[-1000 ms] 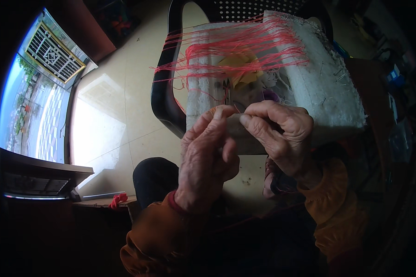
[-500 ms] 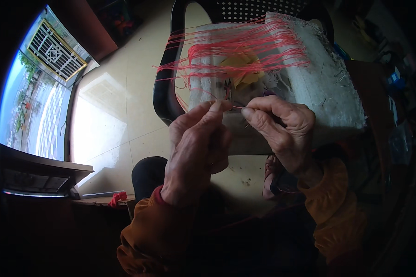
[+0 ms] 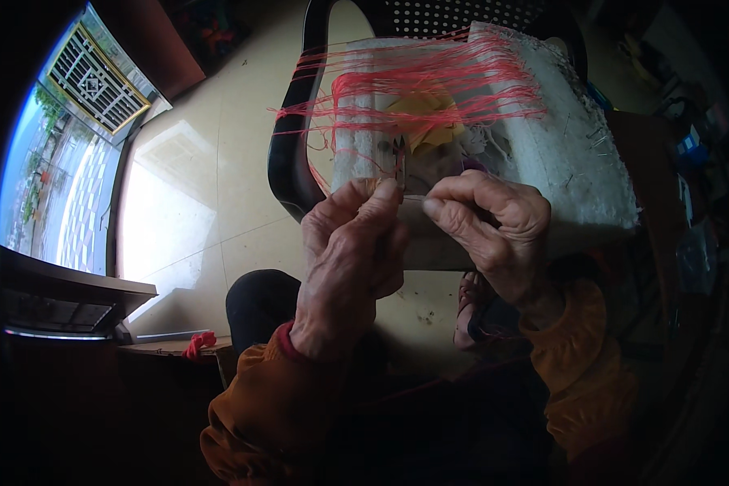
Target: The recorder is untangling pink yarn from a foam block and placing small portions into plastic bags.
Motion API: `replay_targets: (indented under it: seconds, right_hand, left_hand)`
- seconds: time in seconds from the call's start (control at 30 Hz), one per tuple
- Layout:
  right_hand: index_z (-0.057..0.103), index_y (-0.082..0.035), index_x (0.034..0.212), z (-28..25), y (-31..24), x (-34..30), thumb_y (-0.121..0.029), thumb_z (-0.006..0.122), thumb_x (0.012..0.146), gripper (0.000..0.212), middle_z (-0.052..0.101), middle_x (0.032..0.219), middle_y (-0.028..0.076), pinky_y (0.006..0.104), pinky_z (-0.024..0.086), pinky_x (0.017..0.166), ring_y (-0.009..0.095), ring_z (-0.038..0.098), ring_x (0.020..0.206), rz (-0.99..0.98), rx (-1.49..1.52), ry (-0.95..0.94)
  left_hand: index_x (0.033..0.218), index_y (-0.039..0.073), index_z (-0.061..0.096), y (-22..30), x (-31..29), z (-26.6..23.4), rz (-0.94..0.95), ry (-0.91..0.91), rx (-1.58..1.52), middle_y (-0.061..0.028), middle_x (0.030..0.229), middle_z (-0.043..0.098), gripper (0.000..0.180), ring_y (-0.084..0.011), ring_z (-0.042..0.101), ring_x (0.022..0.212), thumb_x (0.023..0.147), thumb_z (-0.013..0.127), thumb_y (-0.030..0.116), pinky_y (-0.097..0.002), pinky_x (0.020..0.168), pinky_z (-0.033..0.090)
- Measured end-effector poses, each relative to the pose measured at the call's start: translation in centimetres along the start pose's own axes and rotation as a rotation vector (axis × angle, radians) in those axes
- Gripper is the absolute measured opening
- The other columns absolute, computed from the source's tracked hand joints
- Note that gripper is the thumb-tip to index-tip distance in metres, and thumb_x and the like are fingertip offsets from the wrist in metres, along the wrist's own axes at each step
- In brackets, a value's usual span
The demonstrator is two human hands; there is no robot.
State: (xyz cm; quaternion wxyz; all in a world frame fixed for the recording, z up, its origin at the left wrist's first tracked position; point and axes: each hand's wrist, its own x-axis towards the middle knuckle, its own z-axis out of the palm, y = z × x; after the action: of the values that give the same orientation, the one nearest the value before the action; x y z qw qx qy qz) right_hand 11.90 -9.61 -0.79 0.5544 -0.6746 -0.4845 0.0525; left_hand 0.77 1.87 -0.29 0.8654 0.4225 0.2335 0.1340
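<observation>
My left hand is closed in a pinch, thumb against forefinger, at the near edge of a white foam block. To its right, my right hand pinches too. A thin thread runs taut across the short gap between the fingertips; its far ends are hidden in the hands. Many loose pink-red threads stretch across the block's top, pinned along its right side. Just beyond my left fingertips lies a small pointed metal tool, perhaps snips. Behind it sits a crumpled yellow paper.
A black chair with a perforated back holds the block. Several pins stick out of the foam's right part. Tiled floor and a bright doorway are at left. A red cloth-like bundle lies low left.
Both pinches stay close together, with the thread still between them. My left hand has shifted slightly right, and the strand between the hands looks paler. The view has tilted a little.
</observation>
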Motion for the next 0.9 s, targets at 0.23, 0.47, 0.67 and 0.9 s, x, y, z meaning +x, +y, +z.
replay_targets:
  seconds: [0.23, 0.47, 0.67, 0.9]
  right_hand:
    - [0.061, 0.0, 0.087, -0.2, 0.4, -0.9, -0.001, 0.065, 0.077, 0.011, 0.054, 0.065, 0.006, 0.0248, 0.04, 0.05, 0.014, 0.049, 0.053, -0.215, -0.118, 0.038]
    - [0.06, -0.002, 0.091, 0.0, 1.0, -2.1, 0.0, 0.068, 0.073, 0.02, 0.056, 0.067, 0.005, 0.027, 0.041, 0.046, 0.015, 0.051, 0.052, -0.386, -0.246, 0.024]
    - [0.061, -0.002, 0.093, -0.1, 1.4, -2.8, 0.001, 0.07, 0.069, 0.025, 0.054, 0.065, 0.003, 0.027, 0.043, 0.046, 0.013, 0.052, 0.052, -0.522, -0.303, -0.038]
    - [0.058, 0.001, 0.089, 0.5, 1.8, -3.3, 0.004, 0.068, 0.068, 0.023, 0.044, 0.062, 0.003, 0.0276, 0.04, 0.041, 0.014, 0.047, 0.048, -0.596, -0.205, -0.021]
  left_hand:
    - [0.088, 0.009, 0.053, -0.6, -1.5, 0.8, 0.048, 0.178, 0.016, 0.0029, 0.049, 0.039, 0.013, -0.004, 0.027, 0.035, 0.094, 0.049, 0.02, -0.0187, 0.033, 0.023]
    - [0.09, 0.009, 0.052, -1.6, -2.7, -0.2, 0.056, 0.164, -0.007, 0.0026, 0.049, 0.04, 0.013, -0.0043, 0.028, 0.035, 0.094, 0.048, 0.02, -0.0185, 0.033, 0.024]
    - [0.091, 0.009, 0.052, -2.2, -3.5, -0.7, 0.031, 0.185, 0.016, 0.0025, 0.051, 0.04, 0.013, -0.0045, 0.029, 0.037, 0.094, 0.047, 0.02, -0.0185, 0.035, 0.025]
    - [0.089, 0.008, 0.051, -2.0, -3.6, -0.8, 0.139, 0.186, -0.067, 0.0022, 0.054, 0.042, 0.014, -0.0037, 0.028, 0.039, 0.095, 0.045, 0.019, -0.018, 0.036, 0.025]
